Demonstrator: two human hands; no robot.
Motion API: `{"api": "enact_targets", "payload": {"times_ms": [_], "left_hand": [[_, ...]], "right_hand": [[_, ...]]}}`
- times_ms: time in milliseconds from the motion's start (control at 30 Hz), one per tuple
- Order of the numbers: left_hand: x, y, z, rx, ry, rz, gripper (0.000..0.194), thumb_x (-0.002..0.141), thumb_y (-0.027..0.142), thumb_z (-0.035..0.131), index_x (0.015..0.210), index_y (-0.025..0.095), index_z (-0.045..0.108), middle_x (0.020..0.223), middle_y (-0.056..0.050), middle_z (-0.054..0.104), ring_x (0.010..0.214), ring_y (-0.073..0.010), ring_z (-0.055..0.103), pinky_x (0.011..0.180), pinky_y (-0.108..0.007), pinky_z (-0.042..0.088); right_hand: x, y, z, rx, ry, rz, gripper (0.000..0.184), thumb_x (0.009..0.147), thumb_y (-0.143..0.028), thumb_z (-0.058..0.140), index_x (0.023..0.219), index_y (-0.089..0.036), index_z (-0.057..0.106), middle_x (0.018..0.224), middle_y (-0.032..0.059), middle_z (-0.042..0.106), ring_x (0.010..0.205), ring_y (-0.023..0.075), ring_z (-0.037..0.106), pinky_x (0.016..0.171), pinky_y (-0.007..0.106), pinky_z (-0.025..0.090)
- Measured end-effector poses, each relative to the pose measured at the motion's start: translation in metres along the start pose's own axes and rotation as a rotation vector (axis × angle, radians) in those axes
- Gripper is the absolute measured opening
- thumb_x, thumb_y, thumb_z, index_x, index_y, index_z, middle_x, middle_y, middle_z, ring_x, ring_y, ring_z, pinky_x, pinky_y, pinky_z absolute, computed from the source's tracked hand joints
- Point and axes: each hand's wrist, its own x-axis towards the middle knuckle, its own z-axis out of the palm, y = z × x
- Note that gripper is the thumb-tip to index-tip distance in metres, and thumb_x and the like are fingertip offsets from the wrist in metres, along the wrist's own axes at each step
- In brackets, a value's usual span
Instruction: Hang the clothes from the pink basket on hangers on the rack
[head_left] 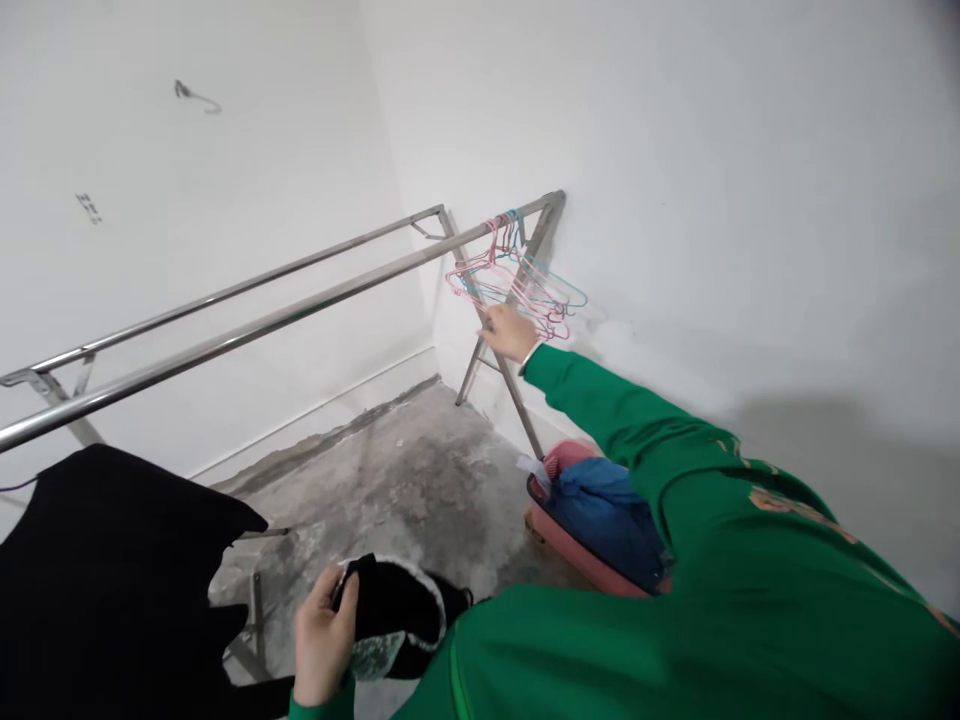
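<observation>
From my remote seat, I have the left hand (pixel 322 630) pinched, thumb over fingers, on the edge of a black garment (pixel 390 600) with white lacy trim, which trails to the right of that grip. My right hand (pixel 510 333) is partly curled; I can't tell whether it has hold of anything. The hangers (pixel 495 262) lie just above and beyond it, far nearer to it than to the left, hooked near the far end of the front rail (pixel 360 284), their long bars running across it. Below my right sleeve sits a pink case (pixel 570 550) with blue cloth (pixel 607 510) in it.
</observation>
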Motion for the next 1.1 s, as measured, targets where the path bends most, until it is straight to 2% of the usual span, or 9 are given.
{"api": "enact_targets", "payload": {"times_ms": [100, 200, 400, 533, 633, 800, 933, 1000, 1100], "left_hand": [[0.001, 0.003, 0.004, 0.172, 0.114, 0.074, 0.025, 0.071, 0.047, 0.058, 0.080, 0.024, 0.068, 0.083, -0.004, 0.072, 0.085, -0.0262, 0.068, 0.073, -0.029, 0.051], [0.003, 0.008, 0.004, 0.265, 0.121, 0.138, 0.021, 0.070, 0.044, 0.059, 0.077, 0.027, 0.068, 0.077, -0.003, 0.073, 0.074, -0.0251, 0.069, 0.062, -0.027, 0.051], [-0.002, 0.018, 0.006, 0.336, 0.152, 0.141, 0.021, 0.073, 0.046, 0.056, 0.075, 0.027, 0.067, 0.068, 0.001, 0.071, 0.055, -0.0185, 0.064, 0.054, -0.024, 0.048], [-0.003, 0.025, 0.018, 0.400, 0.202, 0.077, 0.026, 0.071, 0.048, 0.055, 0.077, 0.025, 0.067, 0.057, 0.001, 0.066, 0.043, -0.0158, 0.055, 0.048, -0.025, 0.044], [-0.001, 0.036, 0.027, 0.433, 0.234, 0.038, 0.028, 0.069, 0.048, 0.056, 0.078, 0.024, 0.068, 0.064, -0.002, 0.069, 0.050, -0.0176, 0.061, 0.051, -0.025, 0.045], [0.002, 0.061, 0.045, 0.522, 0.267, 0.058, 0.027, 0.071, 0.042, 0.054, 0.083, 0.027, 0.072, 0.081, -0.004, 0.074, 0.073, -0.0232, 0.069, 0.059, -0.026, 0.049], [0.000, 0.077, 0.064, 0.592, 0.310, 0.150, 0.029, 0.076, 0.033, 0.048, 0.091, 0.029, 0.073, 0.098, -0.004, 0.074, 0.085, -0.0254, 0.069, 0.065, -0.029, 0.049], [0.001, 0.084, 0.071, 0.607, 0.345, 0.194, 0.028, 0.077, 0.031, 0.048, 0.091, 0.028, 0.072, 0.097, -0.005, 0.074, 0.086, -0.0253, 0.068, 0.069, -0.030, 0.049], [0.008, 0.096, 0.074, 0.639, 0.358, 0.224, 0.025, 0.077, 0.028, 0.050, 0.090, 0.026, 0.071, 0.089, -0.006, 0.073, 0.080, -0.0237, 0.066, 0.069, -0.029, 0.046]], "right_hand": [[0.018, 0.044, -0.021, -0.297, 0.157, 0.160, 0.046, 0.085, -0.032, 0.057, 0.119, -0.002, 0.051, 0.124, 0.0264, 0.051, 0.116, 0.0338, 0.046, 0.089, 0.041, 0.040], [0.026, 0.069, -0.021, -0.414, 0.121, 0.219, 0.049, 0.084, -0.031, 0.057, 0.123, -0.001, 0.049, 0.122, 0.0270, 0.052, 0.114, 0.0348, 0.047, 0.087, 0.041, 0.040], [0.041, 0.099, -0.021, -0.426, 0.038, 0.176, 0.031, 0.084, -0.008, 0.044, 0.110, -0.001, 0.059, 0.114, 0.0276, 0.058, 0.112, 0.0330, 0.052, 0.085, 0.041, 0.038], [0.049, 0.120, -0.026, -0.376, 0.040, 0.183, 0.032, 0.089, -0.016, 0.040, 0.110, -0.005, 0.060, 0.102, 0.0229, 0.065, 0.099, 0.0299, 0.060, 0.075, 0.035, 0.040], [0.050, 0.126, -0.031, -0.341, 0.062, 0.177, 0.035, 0.094, -0.027, 0.034, 0.111, -0.012, 0.061, 0.103, 0.0182, 0.067, 0.094, 0.0267, 0.062, 0.069, 0.031, 0.038], [0.043, 0.126, -0.030, -0.087, 0.192, 0.097, 0.031, 0.092, -0.027, 0.035, 0.096, -0.015, 0.062, 0.092, 0.0127, 0.067, 0.085, 0.0227, 0.059, 0.069, 0.029, 0.037], [0.008, 0.128, -0.001, 0.305, 0.278, -0.057, 0.023, 0.087, -0.030, 0.040, 0.075, -0.018, 0.055, 0.071, 0.0053, 0.059, 0.071, 0.0174, 0.053, 0.068, 0.028, 0.039], [-0.020, 0.123, 0.021, 0.556, 0.289, -0.118, 0.021, 0.086, -0.035, 0.042, 0.080, -0.018, 0.053, 0.066, 0.0011, 0.053, 0.063, 0.0147, 0.050, 0.063, 0.027, 0.040], [-0.056, 0.103, 0.048, 0.893, 0.194, -0.147, 0.029, 0.084, -0.040, 0.048, 0.102, -0.018, 0.050, 0.068, -0.0029, 0.051, 0.055, 0.0108, 0.045, 0.054, 0.024, 0.038]]}}
